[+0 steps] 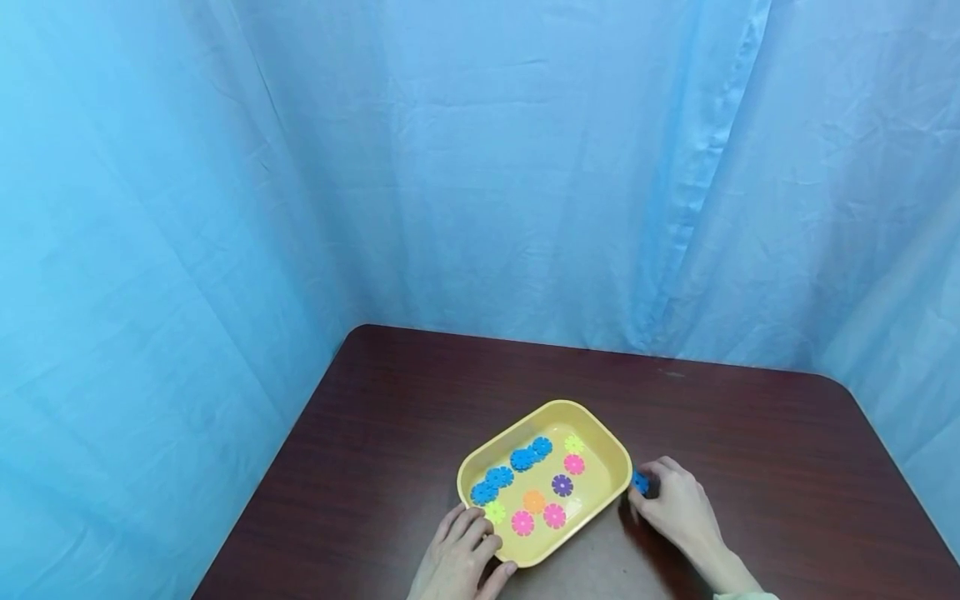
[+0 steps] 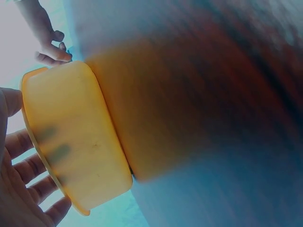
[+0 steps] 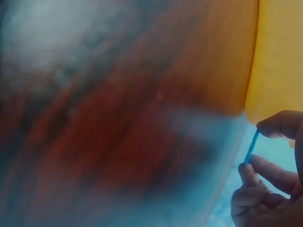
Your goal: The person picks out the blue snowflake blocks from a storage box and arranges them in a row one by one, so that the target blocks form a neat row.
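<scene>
A shallow yellow plastic tray (image 1: 596,506) sits on the table, several toothed snowflake discs lying flat inside it. My left hand (image 1: 459,550) holds the tray's near left end, fingers hooked over the rim. Through the tray wall (image 2: 90,142) in the left wrist view, dark finger shapes show. Just outside the right end of the tray, my right hand (image 1: 681,506) pinches a blue snowflake disc (image 1: 640,482). That disc appears edge-on in the right wrist view, between thumb and fingertip (image 3: 245,169).
In the tray, blue discs (image 1: 522,459) lie along the left side, with pink (image 1: 554,516), orange (image 1: 534,502), purple (image 1: 562,485) and yellow-green discs (image 1: 573,443) elsewhere. The dark brown table (image 1: 420,375) ends at light blue curtains (image 1: 510,208) behind and at both sides.
</scene>
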